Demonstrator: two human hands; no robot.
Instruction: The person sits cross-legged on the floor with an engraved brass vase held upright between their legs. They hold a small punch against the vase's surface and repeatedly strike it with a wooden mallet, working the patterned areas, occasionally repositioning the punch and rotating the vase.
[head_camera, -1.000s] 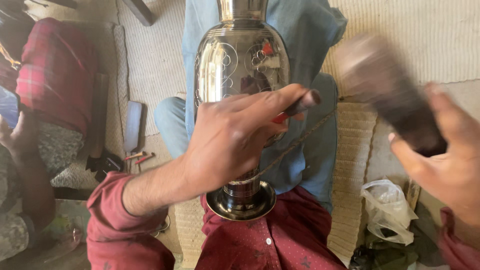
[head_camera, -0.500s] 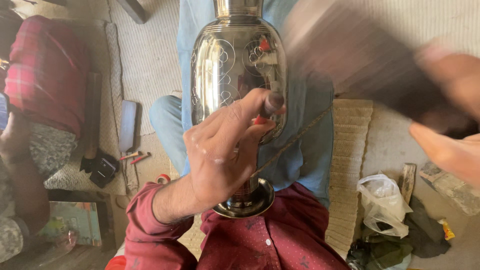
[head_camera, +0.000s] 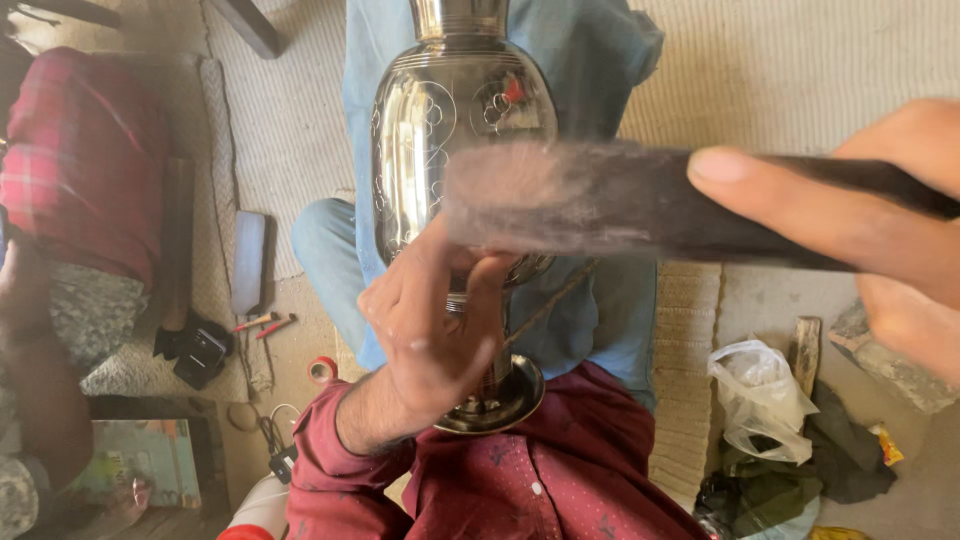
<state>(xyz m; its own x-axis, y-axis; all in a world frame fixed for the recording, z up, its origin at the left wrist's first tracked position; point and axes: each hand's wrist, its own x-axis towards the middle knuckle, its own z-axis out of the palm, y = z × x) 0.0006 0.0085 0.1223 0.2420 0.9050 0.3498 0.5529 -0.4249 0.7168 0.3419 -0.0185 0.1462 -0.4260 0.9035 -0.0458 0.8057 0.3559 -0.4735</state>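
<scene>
A shiny engraved metal vase (head_camera: 440, 110) stands upright on its round foot (head_camera: 515, 395) between my knees, against my blue trousers. My left hand (head_camera: 430, 335) rests on the vase's lower belly with its fingers pinched together; the small tool it holds is hidden behind the mallet. My right hand (head_camera: 870, 220) grips the handle of a dark wooden mallet (head_camera: 600, 200). The mallet's blurred head is right above my left fingers and in front of the vase. A thin rod (head_camera: 555, 298) runs diagonally beside the vase's stem.
Another person in red plaid (head_camera: 80, 150) is at the left edge. Small red-handled tools (head_camera: 262, 322), a tape roll (head_camera: 322, 370) and a black object (head_camera: 200, 350) lie on the floor left of me. A white plastic bag (head_camera: 760, 400) sits at the right, on woven matting (head_camera: 800, 60).
The mallet has swung in from the right and down over my left hand. My left hand has slid a little lower on the vase, and the red-tipped tool in it is now covered.
</scene>
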